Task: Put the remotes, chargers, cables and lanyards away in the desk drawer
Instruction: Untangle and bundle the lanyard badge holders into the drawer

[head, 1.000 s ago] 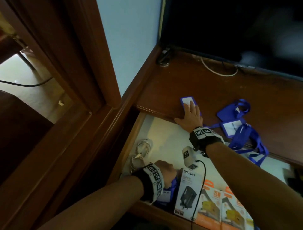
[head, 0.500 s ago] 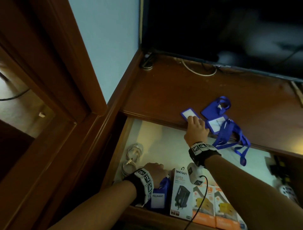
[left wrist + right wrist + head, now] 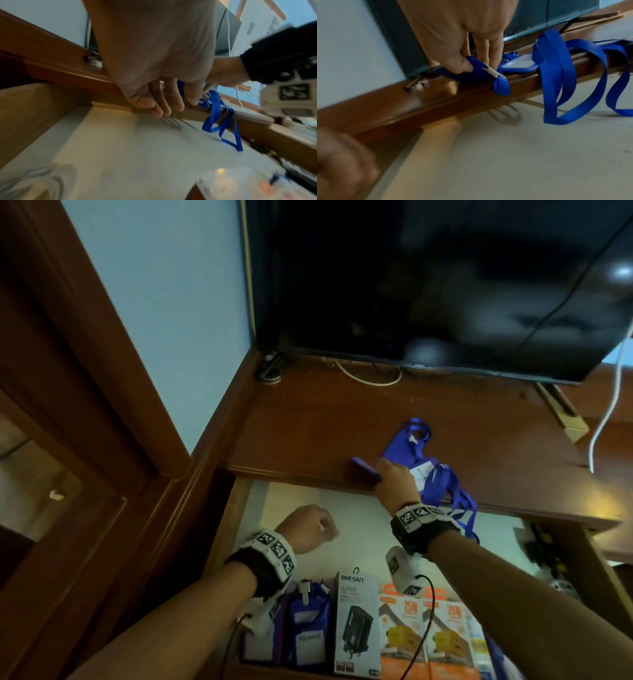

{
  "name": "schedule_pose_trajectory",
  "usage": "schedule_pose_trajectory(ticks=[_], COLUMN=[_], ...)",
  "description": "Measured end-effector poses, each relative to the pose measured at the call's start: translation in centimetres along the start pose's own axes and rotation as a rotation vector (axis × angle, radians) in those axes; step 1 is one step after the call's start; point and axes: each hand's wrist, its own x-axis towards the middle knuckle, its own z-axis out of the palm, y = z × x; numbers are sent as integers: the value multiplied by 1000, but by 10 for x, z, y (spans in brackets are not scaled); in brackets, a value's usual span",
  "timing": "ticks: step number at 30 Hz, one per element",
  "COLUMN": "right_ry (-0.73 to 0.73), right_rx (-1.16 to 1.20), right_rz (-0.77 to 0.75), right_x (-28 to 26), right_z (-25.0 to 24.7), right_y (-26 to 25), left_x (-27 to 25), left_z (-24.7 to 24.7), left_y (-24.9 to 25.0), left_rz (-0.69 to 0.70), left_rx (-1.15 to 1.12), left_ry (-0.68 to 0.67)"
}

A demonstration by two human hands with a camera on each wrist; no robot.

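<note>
My right hand pinches a blue badge holder between thumb and fingers at the desk's front edge; the wrist view shows the grip on the holder, tilted up off the wood. Its blue lanyard straps hang over the edge into the open drawer. More blue lanyards lie on the desk just behind. My left hand hovers over the drawer's pale floor, fingers loosely hanging, holding nothing.
Along the drawer's front stand blue badge holders, a white charger box and orange boxes. Dark items lie at the drawer's right end. A TV stands at the back of the desk, with white cables beneath.
My left hand has let go of the badge holders at the drawer front and risen over the drawer. My right hand has gone from pressing the badge holder flat to pinching and tilting it.
</note>
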Motion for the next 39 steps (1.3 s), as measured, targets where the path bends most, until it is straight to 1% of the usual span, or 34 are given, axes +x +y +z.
schedule_pose_trajectory(ticks=[1, 3, 5, 7, 9, 11, 12, 13, 15, 17, 19, 20, 24, 26, 28, 30, 34, 37, 39], right_ry=[2, 31, 95, 158, 210, 243, 247, 246, 238, 222, 262, 284, 320, 292, 230, 148, 34, -62, -88], right_rx=[56, 188, 319, 412, 472, 519, 540, 562, 619, 690, 741, 769, 842, 846, 905, 1048, 1206, 1396, 1457], right_rz=[-6, -73, -158, -232, -286, -332, -355, -374, -404, -413, -439, -455, -471, -434, -367, -294, -208, -118, -78], right_x=[-2, -10, -22, -33, -40, -45, -47, -49, -53, -56, -58, -58, -60, -63, -65, -66, -67, -68, -69], right_z=[-7, -20, -36, -57, -77, -96, -104, -113, -128, -139, -147, -150, -156, -160, -162, -164, -164, -162, -159], right_y=[2, 7, 14, 22, 33, 46, 52, 57, 67, 78, 89, 95, 110, 114, 116, 118, 127, 131, 130], left_x=[6, 19, 27, 34, 40, 50, 54, 58, 61, 61, 58, 55, 49, 51, 51, 50, 47, 45, 45], left_z=[-5, -11, -15, -17, -16, -14, -14, -13, -16, -23, -29, -31, -25, -20, -18, -17, -15, -14, -13], left_y=[5, 18, 36, 57, 83, 107, 121, 132, 155, 178, 198, 207, 229, 234, 238, 242, 250, 254, 255], left_rz=[-16, -37, -47, -67, -81, -135, -166, -173, -121, -27, 36, 46, 76, 98, 97, 108, 133, 141, 158], left_rx=[-41, -147, -366, -499, -635, -844, -940, -990, -998, -1012, -1030, -1020, -940, -938, -951, -950, -920, -931, -958], left_ry=[22, 48, 95, 166, 195, 144, 95, 45, -66, -226, -355, -381, -316, -271, -238, -221, -241, -240, -224])
